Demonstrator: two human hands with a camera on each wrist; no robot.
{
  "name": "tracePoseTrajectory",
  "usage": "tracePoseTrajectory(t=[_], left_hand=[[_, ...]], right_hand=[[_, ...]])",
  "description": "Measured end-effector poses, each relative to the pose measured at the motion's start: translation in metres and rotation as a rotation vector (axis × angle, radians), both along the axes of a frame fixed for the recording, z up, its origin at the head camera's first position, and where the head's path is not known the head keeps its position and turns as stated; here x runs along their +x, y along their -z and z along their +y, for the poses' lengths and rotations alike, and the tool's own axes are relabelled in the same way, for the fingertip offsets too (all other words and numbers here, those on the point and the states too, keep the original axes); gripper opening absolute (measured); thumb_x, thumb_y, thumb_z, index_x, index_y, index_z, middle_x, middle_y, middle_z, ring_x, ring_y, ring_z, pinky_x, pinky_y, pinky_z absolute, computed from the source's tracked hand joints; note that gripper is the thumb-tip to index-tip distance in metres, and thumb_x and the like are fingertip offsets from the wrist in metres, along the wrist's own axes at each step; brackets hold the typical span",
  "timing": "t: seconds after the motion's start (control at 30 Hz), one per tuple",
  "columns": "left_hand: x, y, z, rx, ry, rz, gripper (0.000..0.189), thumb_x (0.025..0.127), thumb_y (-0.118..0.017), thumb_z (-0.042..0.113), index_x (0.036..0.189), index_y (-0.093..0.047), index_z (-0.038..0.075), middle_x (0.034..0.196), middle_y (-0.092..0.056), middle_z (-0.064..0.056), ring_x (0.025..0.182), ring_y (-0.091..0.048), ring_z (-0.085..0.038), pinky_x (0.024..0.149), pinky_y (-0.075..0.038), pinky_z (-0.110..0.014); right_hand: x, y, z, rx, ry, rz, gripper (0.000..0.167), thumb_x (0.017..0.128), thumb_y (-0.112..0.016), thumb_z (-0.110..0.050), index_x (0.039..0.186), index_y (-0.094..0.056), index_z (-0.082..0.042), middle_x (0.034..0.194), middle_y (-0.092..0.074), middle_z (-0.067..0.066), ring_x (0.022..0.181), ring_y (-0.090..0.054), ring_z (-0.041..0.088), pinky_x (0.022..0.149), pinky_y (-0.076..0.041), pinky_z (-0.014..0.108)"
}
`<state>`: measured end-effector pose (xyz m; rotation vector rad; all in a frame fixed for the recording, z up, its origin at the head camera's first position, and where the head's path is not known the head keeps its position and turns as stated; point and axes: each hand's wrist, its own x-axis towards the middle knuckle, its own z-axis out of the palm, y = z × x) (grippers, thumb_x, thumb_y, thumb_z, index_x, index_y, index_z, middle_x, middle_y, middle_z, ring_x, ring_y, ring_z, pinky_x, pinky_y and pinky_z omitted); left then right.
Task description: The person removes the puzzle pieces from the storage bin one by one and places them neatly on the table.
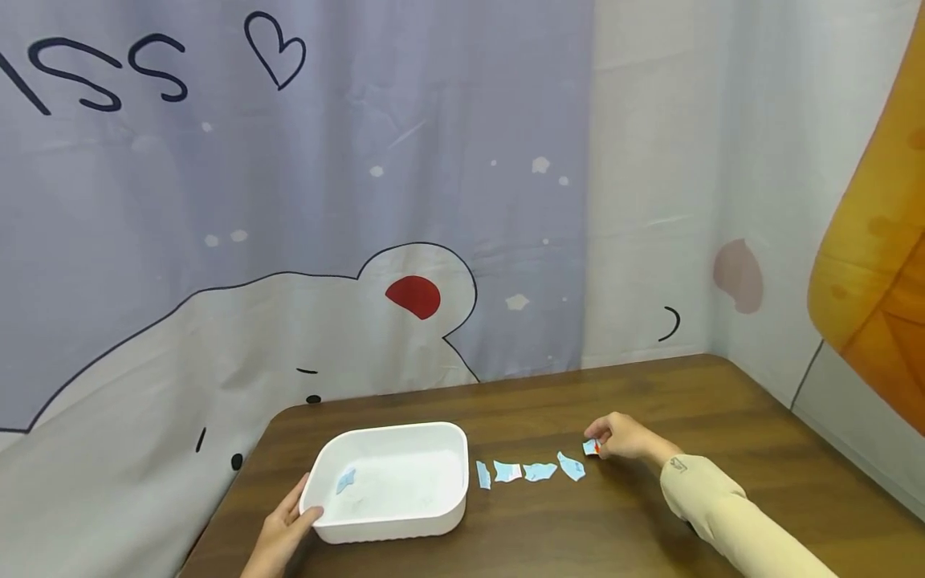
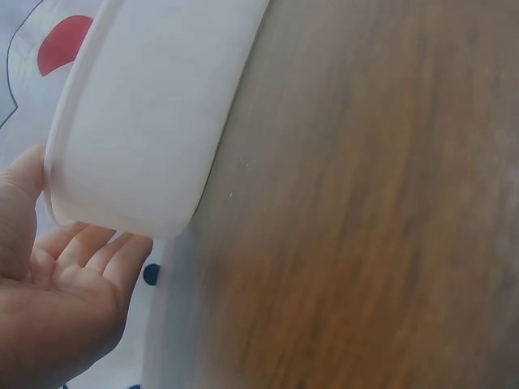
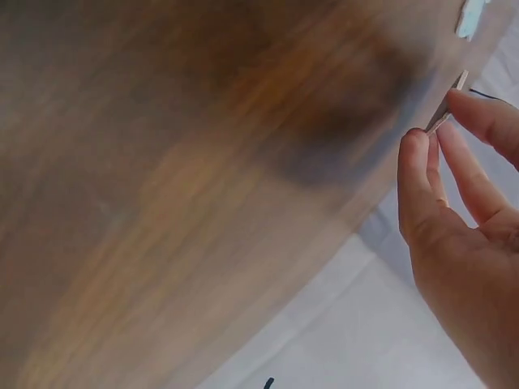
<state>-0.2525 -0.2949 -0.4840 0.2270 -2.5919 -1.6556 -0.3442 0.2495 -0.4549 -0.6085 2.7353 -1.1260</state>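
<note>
My left hand point(image 1: 278, 531) grips the near left corner of a white plastic tub point(image 1: 393, 527), thumb at the rim and fingers against the outer wall in the left wrist view. One irregular light-blue piece point(image 1: 345, 480) lies inside the tub toward its left. Over on the right, my right hand point(image 1: 627, 440) pinches a small light-blue card piece point(image 1: 591, 448) with a red mark between thumb and fingertips. The right wrist view shows this thin card piece point(image 3: 444, 109) edge-on. Several similar pieces point(image 1: 539, 472) lie in a row between the tub and my right hand.
A dark brown wooden table point(image 1: 549, 538) carries everything. Its far edge meets a printed curtain point(image 1: 506, 305), which also hangs along the right side. The tub stands on the table's left part.
</note>
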Motion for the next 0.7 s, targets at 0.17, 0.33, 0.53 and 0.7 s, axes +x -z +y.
tracePoseTrajectory(t=[0.17,0.33,0.53,0.7], left_hand=[[-0.001,0.0,0.002,0.035,0.013,0.001,0.07,0.096,-0.057,0.016,0.154,-0.021,0.002,0.151,-0.03,-0.028,0.14,-0.032,-0.041,0.113,-0.033,-0.055],[0.0,0.0,0.001,0.042,-0.002,-0.006,0.071,0.094,-0.059,0.017,0.154,-0.022,0.003,0.151,-0.031,-0.026,0.138,-0.037,-0.035,0.114,-0.032,-0.056],[0.002,0.0,-0.001,0.03,-0.012,-0.013,0.072,0.093,-0.061,0.019,0.154,-0.025,0.005,0.151,-0.035,-0.024,0.107,-0.049,0.013,0.111,-0.037,-0.045],[0.002,-0.001,0.001,0.033,-0.004,-0.006,0.072,0.094,-0.061,0.018,0.154,-0.024,0.004,0.149,-0.036,-0.026,0.126,-0.051,-0.014,0.111,-0.037,-0.048]], right_hand=[[0.003,0.003,0.001,0.01,0.017,-0.011,0.041,0.063,-0.064,0.011,0.103,-0.068,0.011,0.094,-0.072,0.017,0.082,-0.062,0.018,0.065,-0.05,0.02],[0.004,0.009,0.001,0.012,0.014,0.005,0.041,0.062,-0.063,0.012,0.102,-0.069,0.01,0.092,-0.072,0.014,0.082,-0.061,0.017,0.063,-0.049,0.02],[0.006,0.016,0.0,0.0,0.054,-0.002,0.04,0.063,-0.063,0.012,0.103,-0.069,0.008,0.091,-0.07,0.011,0.082,-0.058,0.017,0.064,-0.047,0.021],[0.008,0.017,0.001,-0.03,0.073,-0.028,0.04,0.064,-0.064,0.012,0.104,-0.068,0.008,0.092,-0.068,0.01,0.083,-0.057,0.018,0.065,-0.047,0.021]])
